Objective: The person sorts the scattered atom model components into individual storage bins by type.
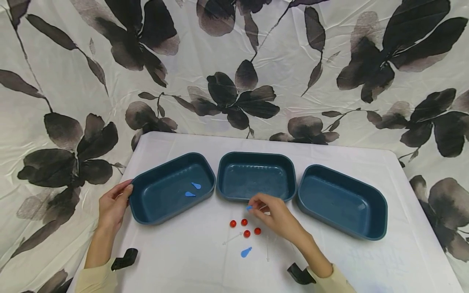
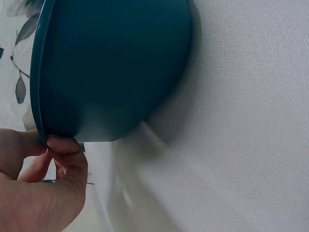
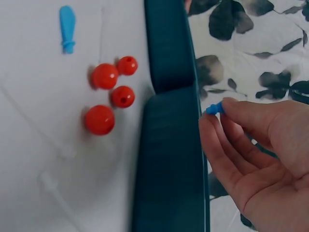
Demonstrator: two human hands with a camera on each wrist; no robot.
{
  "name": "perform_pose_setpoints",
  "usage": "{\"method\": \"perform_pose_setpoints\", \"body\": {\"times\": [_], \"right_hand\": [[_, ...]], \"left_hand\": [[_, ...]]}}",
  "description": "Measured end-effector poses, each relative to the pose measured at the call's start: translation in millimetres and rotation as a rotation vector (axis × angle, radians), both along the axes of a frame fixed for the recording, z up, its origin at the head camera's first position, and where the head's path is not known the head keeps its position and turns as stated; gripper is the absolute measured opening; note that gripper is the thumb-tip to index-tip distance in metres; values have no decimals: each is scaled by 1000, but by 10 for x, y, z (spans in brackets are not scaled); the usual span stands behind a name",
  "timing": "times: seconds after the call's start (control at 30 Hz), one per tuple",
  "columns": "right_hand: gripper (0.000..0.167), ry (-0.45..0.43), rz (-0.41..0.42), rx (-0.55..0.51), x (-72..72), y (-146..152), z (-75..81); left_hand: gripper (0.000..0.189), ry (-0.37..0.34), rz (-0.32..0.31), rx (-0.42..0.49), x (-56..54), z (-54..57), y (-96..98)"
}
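At the left tray (image 1: 157,203), my left hand (image 1: 111,209) pinches the rim between thumb and fingers; the left wrist view shows this grip on the rim (image 2: 38,96). My right hand (image 1: 276,215) holds a small blue teardrop-shaped piece (image 3: 215,108) between thumb and fingertips, close to the front rim of the middle tray (image 1: 256,181). Most of that piece is hidden by the fingers. Two similar blue pieces (image 1: 190,194) lie inside the left tray. Another blue piece (image 1: 246,252), with a narrow knobbed end, lies on the white table below the right hand.
Several round red beads (image 1: 247,234) lie in front of the middle tray. Thin clear sticks (image 1: 232,238) are spread around them. A third dark blue tray (image 1: 337,203) stands at the right. Behind the table hangs a flower-patterned cloth (image 1: 234,81).
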State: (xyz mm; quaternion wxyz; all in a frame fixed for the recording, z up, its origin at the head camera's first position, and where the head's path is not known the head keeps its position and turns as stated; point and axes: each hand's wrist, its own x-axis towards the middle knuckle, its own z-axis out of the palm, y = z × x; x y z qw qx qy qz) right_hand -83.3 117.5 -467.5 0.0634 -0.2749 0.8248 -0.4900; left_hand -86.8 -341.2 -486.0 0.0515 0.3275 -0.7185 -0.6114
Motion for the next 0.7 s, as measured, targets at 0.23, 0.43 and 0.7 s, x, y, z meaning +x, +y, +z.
{"method": "perform_pose_setpoints", "body": {"times": [0.23, 0.43, 0.7], "right_hand": [[12, -31, -49, -82, -66, -109, 50], [13, -99, -93, -144, -135, -199, 80], [14, -132, -117, -176, -213, -324, 126]], "left_hand": [[42, 16, 8, 0, 3, 21, 14], [41, 10, 8, 1, -3, 0, 3], [43, 3, -9, -32, 0, -6, 0]]}}
